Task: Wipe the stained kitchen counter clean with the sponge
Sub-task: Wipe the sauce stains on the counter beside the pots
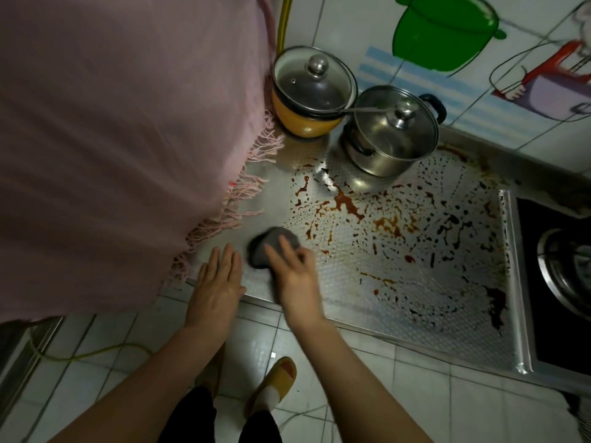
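By stove (563, 273): counter (275, 193) w/ stains (347, 203).

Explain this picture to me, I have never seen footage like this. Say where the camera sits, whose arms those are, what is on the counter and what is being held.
There is no machine here. A person wears one wide-angle camera on the head, looking down, so the arms are the person's own. The left hand rests flat at the front edge of the steel counter. The right hand, which is blurred, holds a grey sponge on the counter. Brown and dark stains spatter the surface to the sponge's right. At the back stand a yellow pot and a steel pot, both lidded. A pink fringed cloth hangs at the left, and a stove sits at the right.
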